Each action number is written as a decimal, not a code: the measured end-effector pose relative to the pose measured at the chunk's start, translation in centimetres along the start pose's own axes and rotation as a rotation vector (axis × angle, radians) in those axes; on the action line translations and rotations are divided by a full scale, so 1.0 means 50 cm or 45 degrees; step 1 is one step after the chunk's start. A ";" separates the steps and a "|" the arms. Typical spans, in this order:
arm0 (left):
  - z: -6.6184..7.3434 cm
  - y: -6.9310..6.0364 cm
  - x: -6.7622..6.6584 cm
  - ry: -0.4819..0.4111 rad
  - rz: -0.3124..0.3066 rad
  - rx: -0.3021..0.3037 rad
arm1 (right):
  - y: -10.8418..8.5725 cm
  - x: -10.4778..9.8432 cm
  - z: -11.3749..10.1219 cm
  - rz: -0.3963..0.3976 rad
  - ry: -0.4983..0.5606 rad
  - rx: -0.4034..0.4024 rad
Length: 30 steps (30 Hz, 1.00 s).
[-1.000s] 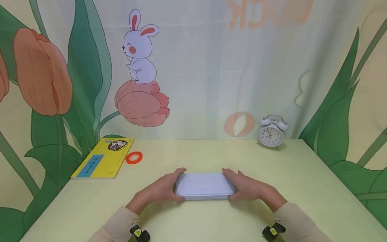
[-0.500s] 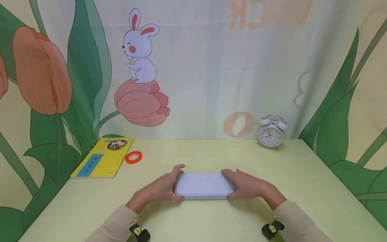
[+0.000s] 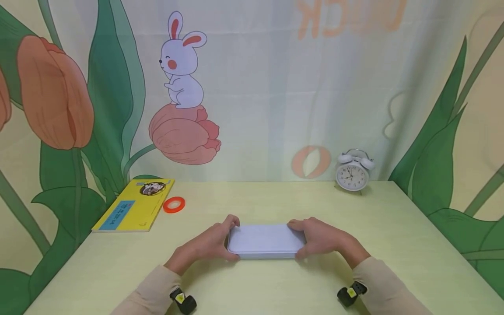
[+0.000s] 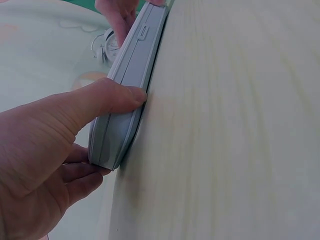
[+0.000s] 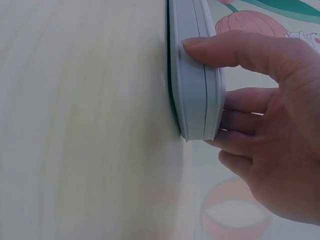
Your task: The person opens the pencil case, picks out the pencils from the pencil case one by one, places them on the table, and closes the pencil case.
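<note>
A flat pale grey-white case (image 3: pixel 267 239) with rounded corners lies on the table in front of the person in the head view. Its front side carries a small latch (image 4: pixel 143 33), and a seam runs along the wall. The left hand (image 3: pixel 214 241) grips the left end, thumb on the near side and fingers toward the far side. Around the right end the right hand (image 3: pixel 320 238) holds on the same way, its thumb (image 5: pixel 202 49) pressed against the front wall. The lid is down, so any contents are hidden.
At the back left of the pale yellow table (image 3: pixel 260 288) lies a yellow book (image 3: pixel 138 208) beside an orange-red ring (image 3: pixel 174 204). A white twin-bell alarm clock (image 3: pixel 352 173) stands at the back right. A printed curtain (image 3: pixel 256 87) hangs behind the table.
The left hand's upper fingers have curled in toward the case's far corner. The right hand's fingers have bent more at the far edge. The case stays in about the same place.
</note>
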<state>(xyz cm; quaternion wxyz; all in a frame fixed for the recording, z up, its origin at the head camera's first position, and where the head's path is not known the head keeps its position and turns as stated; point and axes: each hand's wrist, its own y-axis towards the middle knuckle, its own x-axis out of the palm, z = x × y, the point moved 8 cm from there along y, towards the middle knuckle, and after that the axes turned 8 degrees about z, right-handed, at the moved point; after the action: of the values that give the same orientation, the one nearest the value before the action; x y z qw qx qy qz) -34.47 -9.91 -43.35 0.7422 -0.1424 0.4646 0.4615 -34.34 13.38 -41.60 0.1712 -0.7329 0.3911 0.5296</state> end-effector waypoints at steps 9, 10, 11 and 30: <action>0.001 0.001 0.002 -0.003 -0.030 -0.016 | 0.001 -0.004 0.021 -0.036 0.096 0.071; 0.000 0.002 0.002 -0.006 -0.033 -0.020 | 0.001 -0.004 0.022 -0.040 0.108 0.079; 0.000 0.002 0.002 -0.008 -0.034 -0.026 | 0.001 -0.004 0.024 -0.046 0.116 0.081; -0.037 0.004 0.006 -0.234 -0.013 -0.138 | -0.001 -0.034 0.100 0.187 0.730 0.195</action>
<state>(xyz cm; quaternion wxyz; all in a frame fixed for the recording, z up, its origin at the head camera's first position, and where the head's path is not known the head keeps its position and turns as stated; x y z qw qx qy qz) -35.60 -10.81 -44.52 0.7753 -0.1415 0.3681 0.4933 -37.74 17.41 -41.98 0.0698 -0.8074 0.5141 0.2811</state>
